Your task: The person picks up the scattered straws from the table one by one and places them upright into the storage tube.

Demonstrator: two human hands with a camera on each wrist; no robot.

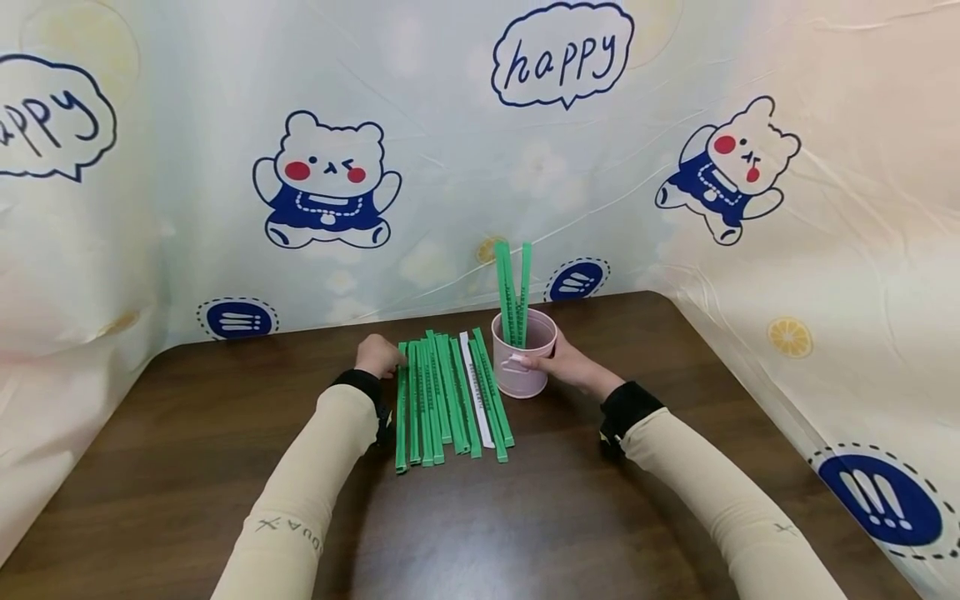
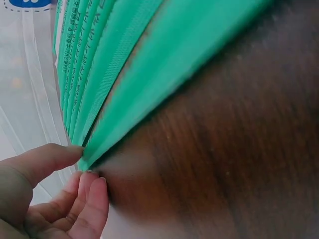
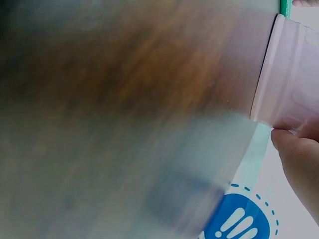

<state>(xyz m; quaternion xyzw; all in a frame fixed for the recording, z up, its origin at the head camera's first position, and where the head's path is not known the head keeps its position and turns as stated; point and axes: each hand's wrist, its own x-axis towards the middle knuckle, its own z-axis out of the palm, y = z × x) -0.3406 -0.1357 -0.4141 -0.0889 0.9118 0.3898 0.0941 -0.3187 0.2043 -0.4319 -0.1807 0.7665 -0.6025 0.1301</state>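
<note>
Long, slim green chopstick packets with dark print lie side by side on the table, with one white packet among them. At the far end of the leftmost green chopstick packet, my left hand pinches it between thumb and fingers. To the right of the row stands a small pink bucket, upright, with a few green packets leaning in it. My right hand grips the bucket from its right side, thumb at the front near the small handle. Its other fingers are hidden behind the bucket.
The dark brown wooden table reaches back to a pale curtain printed with bears and words. Both the row of packets and the bucket sit near the table's back edge.
</note>
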